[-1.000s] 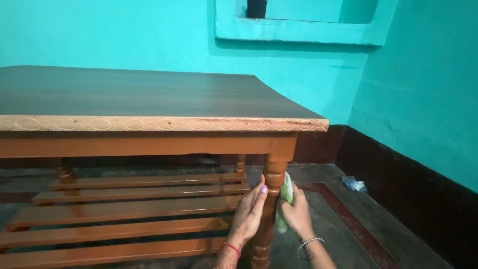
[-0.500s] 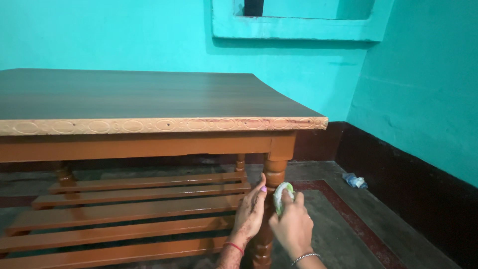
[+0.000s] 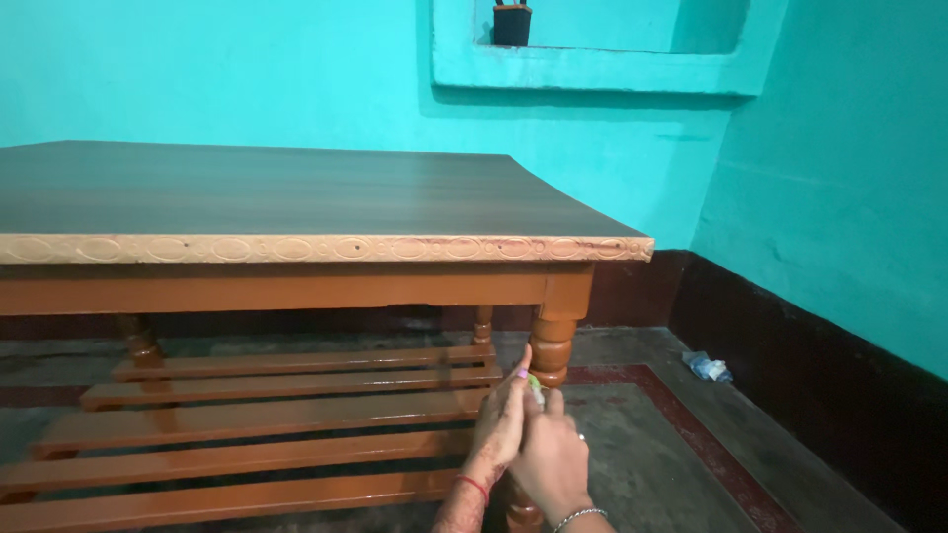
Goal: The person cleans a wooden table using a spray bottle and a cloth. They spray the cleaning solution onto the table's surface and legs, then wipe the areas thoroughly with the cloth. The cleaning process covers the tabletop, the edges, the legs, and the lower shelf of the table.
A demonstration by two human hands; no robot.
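Both hands [image 3: 528, 444] press a pale cloth [image 3: 534, 383] against the turned, glossy table leg [image 3: 549, 357].

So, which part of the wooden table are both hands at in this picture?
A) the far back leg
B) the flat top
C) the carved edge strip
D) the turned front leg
D: the left hand and right hand meet at the turned front leg, below the table top.
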